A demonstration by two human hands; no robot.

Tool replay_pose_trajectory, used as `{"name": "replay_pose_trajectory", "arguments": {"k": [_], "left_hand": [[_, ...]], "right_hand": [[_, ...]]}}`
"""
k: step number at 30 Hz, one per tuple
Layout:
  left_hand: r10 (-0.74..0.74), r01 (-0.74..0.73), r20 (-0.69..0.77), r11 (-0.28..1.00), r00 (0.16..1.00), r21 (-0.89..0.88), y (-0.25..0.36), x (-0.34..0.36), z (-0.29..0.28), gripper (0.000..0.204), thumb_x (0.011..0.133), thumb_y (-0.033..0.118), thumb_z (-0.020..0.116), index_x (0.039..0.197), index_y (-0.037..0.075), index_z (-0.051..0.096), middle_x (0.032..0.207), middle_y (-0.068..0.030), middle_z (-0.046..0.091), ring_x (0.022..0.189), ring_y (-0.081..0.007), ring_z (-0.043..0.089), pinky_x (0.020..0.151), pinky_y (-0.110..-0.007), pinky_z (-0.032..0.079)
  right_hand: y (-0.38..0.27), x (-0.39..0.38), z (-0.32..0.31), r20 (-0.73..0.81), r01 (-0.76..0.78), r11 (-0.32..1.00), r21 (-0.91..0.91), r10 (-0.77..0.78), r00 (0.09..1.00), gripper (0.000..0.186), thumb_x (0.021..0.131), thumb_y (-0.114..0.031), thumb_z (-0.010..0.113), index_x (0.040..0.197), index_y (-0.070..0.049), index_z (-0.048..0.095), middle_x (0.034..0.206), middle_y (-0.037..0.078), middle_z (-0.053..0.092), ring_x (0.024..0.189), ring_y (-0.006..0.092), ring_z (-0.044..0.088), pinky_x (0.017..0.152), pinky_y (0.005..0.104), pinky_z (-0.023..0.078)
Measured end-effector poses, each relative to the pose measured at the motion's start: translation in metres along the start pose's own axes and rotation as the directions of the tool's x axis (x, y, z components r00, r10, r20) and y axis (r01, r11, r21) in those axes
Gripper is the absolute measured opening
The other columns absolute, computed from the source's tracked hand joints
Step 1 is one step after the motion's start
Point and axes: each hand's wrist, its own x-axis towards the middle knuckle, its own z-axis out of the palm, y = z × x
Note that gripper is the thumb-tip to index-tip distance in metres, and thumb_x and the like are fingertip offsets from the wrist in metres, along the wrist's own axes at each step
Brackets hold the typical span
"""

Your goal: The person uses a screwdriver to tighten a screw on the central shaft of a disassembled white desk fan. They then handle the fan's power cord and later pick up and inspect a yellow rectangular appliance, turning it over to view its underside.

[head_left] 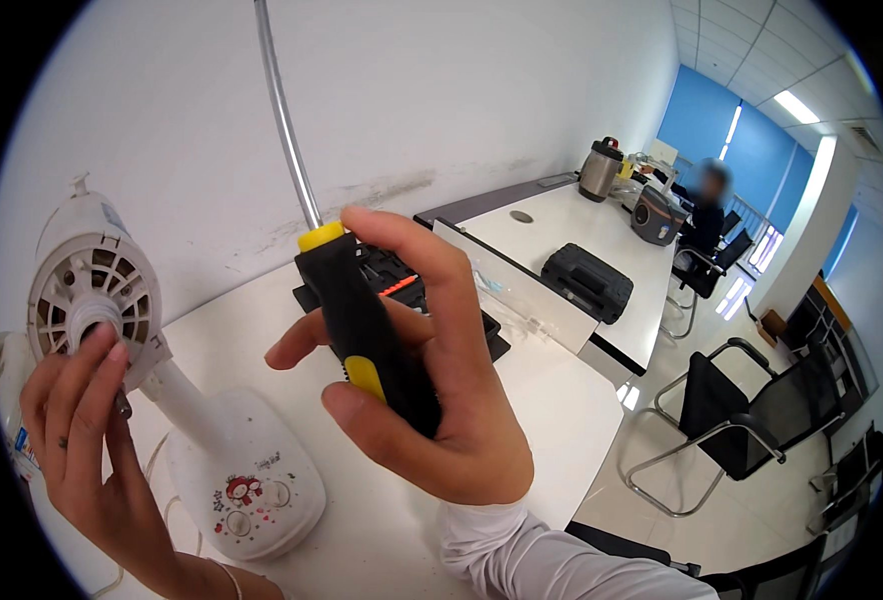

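My right hand (447, 410) holds a long screwdriver (347, 290) upright, its black and yellow handle in my palm and its silver shaft pointing up. My left hand (92, 440) has curled fingers at the front hub of a white fan motor (97, 220), whose stand has a base (262, 505) with cartoon decorations. A small dark metal piece (123, 404) shows between those fingers; I cannot make out what it is. Behind the screwdriver lies an open black tool case (397, 265) on the white table (552, 420), partly hidden by my right hand.
A second desk (522, 240) bears a closed black case (587, 282), a steel kettle (599, 172) and a grey appliance (655, 215). A person (707, 210) sits at its far end. A black chair (722, 410) stands right of the table; the wall (162, 100) is behind.
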Motion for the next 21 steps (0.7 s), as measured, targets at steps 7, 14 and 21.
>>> {"name": "replay_pose_trajectory", "arguments": {"k": [7, 14, 21], "left_hand": [[-0.002, -0.001, -0.043, 0.998, 0.999, -0.056, -0.01, -0.007, 0.005, 0.04, 0.067, -0.013, 0.062, 0.103, 0.004, 0.066, 0.101, -0.0071, 0.067, 0.095, -0.024, 0.056, 0.078, -0.035, 0.047], [-0.078, 0.075, -0.043, 0.995, 0.996, -0.066, -0.016, -0.012, 0.009, 0.036, 0.072, -0.01, 0.063, 0.105, 0.006, 0.065, 0.108, -0.0068, 0.063, 0.101, -0.0224, 0.057, 0.085, -0.035, 0.05], [-0.094, 0.095, 0.037, 0.995, 0.995, -0.01, -0.015, -0.013, 0.008, 0.04, 0.075, -0.012, 0.057, 0.11, 0.008, 0.063, 0.113, -0.0058, 0.061, 0.108, -0.0216, 0.056, 0.089, -0.035, 0.049]], "right_hand": [[0.003, 0.0, -0.002, -0.002, 0.016, 0.999, 0.028, -0.016, 1.0, 0.066, 0.082, 0.001, 0.054, 0.137, -0.009, 0.019, 0.091, 0.01, 0.06, 0.072, 0.0131, 0.05, 0.068, 0.0247, 0.04], [0.001, 0.0, -0.006, -0.015, 0.013, 1.0, 0.021, -0.012, 1.0, 0.065, 0.082, 0.0, 0.053, 0.137, -0.008, 0.019, 0.091, 0.011, 0.06, 0.072, 0.0123, 0.05, 0.068, 0.0243, 0.04], [-0.002, -0.001, -0.008, -0.018, 0.0, 1.0, 0.01, 0.0, 1.0, 0.064, 0.083, 0.0, 0.053, 0.137, -0.008, 0.02, 0.09, 0.011, 0.06, 0.07, 0.0114, 0.049, 0.067, 0.0234, 0.039]]}}
